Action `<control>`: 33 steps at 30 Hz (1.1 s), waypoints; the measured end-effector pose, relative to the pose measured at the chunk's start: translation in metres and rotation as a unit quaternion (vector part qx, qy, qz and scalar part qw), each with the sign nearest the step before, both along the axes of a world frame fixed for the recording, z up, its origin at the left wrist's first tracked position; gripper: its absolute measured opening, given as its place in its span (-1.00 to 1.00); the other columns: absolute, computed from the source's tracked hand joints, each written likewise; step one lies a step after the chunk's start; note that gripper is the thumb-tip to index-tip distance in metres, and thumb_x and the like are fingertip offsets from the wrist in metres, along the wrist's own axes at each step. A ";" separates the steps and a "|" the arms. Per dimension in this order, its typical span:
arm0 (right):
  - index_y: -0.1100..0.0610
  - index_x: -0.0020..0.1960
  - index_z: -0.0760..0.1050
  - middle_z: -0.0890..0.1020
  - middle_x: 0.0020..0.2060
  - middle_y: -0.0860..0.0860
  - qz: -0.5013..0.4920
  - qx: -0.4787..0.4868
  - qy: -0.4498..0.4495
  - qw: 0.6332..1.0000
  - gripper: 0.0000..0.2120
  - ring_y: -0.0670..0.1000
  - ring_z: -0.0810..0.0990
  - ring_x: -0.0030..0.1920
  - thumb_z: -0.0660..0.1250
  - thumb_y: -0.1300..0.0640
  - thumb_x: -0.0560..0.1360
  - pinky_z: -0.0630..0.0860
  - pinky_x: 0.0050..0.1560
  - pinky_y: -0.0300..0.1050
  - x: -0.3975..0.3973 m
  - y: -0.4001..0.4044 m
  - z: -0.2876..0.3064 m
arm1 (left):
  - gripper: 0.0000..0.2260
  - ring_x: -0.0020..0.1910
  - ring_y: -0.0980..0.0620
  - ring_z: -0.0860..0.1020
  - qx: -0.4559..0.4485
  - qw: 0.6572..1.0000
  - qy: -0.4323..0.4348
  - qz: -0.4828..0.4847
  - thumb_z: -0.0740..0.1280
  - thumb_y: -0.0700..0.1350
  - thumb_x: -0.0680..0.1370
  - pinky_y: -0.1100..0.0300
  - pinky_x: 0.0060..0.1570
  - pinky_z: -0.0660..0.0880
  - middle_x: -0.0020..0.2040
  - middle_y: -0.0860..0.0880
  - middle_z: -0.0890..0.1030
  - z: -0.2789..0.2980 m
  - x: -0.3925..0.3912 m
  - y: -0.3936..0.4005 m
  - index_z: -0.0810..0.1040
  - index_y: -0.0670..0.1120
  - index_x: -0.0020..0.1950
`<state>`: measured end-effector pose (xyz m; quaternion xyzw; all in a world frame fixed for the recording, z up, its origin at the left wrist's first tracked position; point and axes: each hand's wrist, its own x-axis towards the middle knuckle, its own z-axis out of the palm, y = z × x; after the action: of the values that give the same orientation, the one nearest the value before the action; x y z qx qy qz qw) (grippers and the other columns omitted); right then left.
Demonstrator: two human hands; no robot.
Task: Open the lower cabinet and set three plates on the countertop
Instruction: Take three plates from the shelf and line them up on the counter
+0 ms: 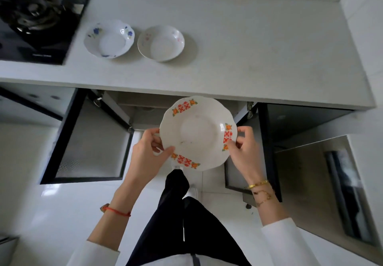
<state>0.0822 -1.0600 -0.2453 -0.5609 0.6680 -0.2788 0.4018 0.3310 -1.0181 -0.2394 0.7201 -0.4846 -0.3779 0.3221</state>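
Both hands on the red-and-orange patterned plate (198,133): my left hand (148,153) pinches its left rim, my right hand (244,149) its right rim. Plate is level, held below the tabletop (248,58) edge, in front of the open lower cabinet (132,118), both doors swung out. Two plates on the tabletop side by side, just apart: blue-flower plate (109,38) near the black stove (41,27), pink-flower plate (161,42) to its right.

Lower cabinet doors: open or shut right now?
Open. The left door and right door both swing out from under the countertop, exposing the cabinet interior behind the held plate.
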 end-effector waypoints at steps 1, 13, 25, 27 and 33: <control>0.07 0.16 0.31 0.64 -0.28 -0.10 -0.002 -0.004 -0.005 1.000 -0.71 -0.28 0.61 -0.31 0.34 0.21 0.53 0.44 -0.49 -0.44 -0.001 0.001 0.005 | -0.59 -0.19 0.05 0.60 0.000 1.000 0.001 -0.001 0.53 -0.13 0.39 0.27 -0.18 0.54 -0.15 0.06 0.63 0.006 -0.001 0.000 0.47 -0.02 0.17; 0.03 0.10 0.31 0.59 -0.25 -0.20 -0.042 -0.013 -0.021 0.999 -0.74 -0.44 0.58 -0.23 0.34 0.23 0.52 0.47 -0.39 -0.52 -0.011 -0.051 0.027 | -0.61 -0.20 0.18 0.59 -0.023 1.000 0.004 -0.021 0.52 -0.14 0.40 0.53 -0.27 0.45 -0.16 0.07 0.63 0.034 -0.007 -0.069 0.51 -0.06 0.18; 0.06 0.10 0.27 0.58 -0.24 -0.14 -0.070 -0.021 0.017 0.997 -0.78 -0.14 0.63 -0.22 0.28 0.22 0.56 0.61 -0.32 -0.24 0.000 -0.203 0.030 | -0.57 -0.18 0.20 0.59 -0.026 0.995 -0.015 -0.098 0.48 -0.12 0.44 0.42 -0.24 0.43 -0.13 0.07 0.63 0.028 -0.001 -0.232 0.44 -0.06 0.26; 0.07 0.09 0.27 0.59 -0.21 -0.10 -0.079 -0.009 0.021 0.997 -0.81 -0.11 0.62 -0.22 0.25 0.23 0.56 0.59 -0.33 -0.23 0.001 -0.229 0.028 | -0.55 -0.20 0.24 0.57 -0.028 0.992 -0.025 -0.117 0.48 -0.12 0.44 0.47 -0.26 0.42 -0.16 0.12 0.60 0.023 -0.001 -0.256 0.42 -0.08 0.27; 0.09 0.06 0.29 0.59 -0.23 -0.04 -0.093 0.009 0.045 0.995 -0.84 -0.14 0.57 -0.26 0.20 0.28 0.55 0.47 -0.39 -0.30 0.001 -0.292 0.018 | -0.53 -0.19 0.21 0.58 -0.007 0.991 -0.005 -0.135 0.48 -0.16 0.43 0.47 -0.32 0.46 -0.16 0.16 0.57 0.007 -0.004 -0.314 0.40 -0.12 0.28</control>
<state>0.0834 -1.3522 -0.2277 -0.5048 0.7371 -0.2832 0.3487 0.3274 -1.3321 -0.2323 0.6476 -0.5815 -0.4109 0.2711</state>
